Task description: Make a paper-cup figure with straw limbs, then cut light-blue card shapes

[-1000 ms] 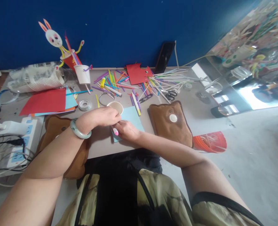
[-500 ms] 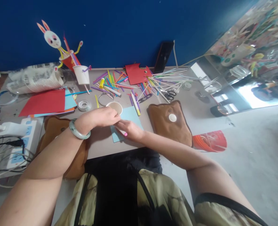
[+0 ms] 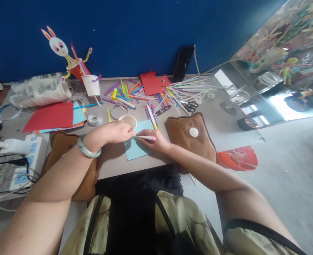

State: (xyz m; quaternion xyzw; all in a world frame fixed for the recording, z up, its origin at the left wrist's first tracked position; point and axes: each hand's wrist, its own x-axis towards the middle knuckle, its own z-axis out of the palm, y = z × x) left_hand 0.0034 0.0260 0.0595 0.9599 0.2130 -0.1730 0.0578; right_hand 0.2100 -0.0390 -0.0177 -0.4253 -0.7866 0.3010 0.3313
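A white paper cup (image 3: pixel 128 122) rests on a light blue sheet of paper (image 3: pixel 137 151), with its round opening facing up toward me. My left hand (image 3: pixel 116 132) is closed on the cup's near side, and a green bangle (image 3: pixel 88 147) circles that wrist. Between the fingers of my right hand (image 3: pixel 156 141) is a white marker with a pink end (image 3: pixel 149 138). Its tip points left, close to the cup and the left fingertips; whether it touches the cup or the paper cannot be made out.
Brown pouches lie left and right (image 3: pixel 190 136) of the paper. Behind are colored sticks, markers, scissors (image 3: pixel 190 106), red paper (image 3: pixel 153 84), a tape roll (image 3: pixel 94 119) and a rabbit figure (image 3: pixel 58 46). A power strip (image 3: pixel 29 159) with cables sits at the left.
My right hand has shifted slightly right and turned, so the marker now lies nearly level with its tip to the left. My left hand stays at the cup.
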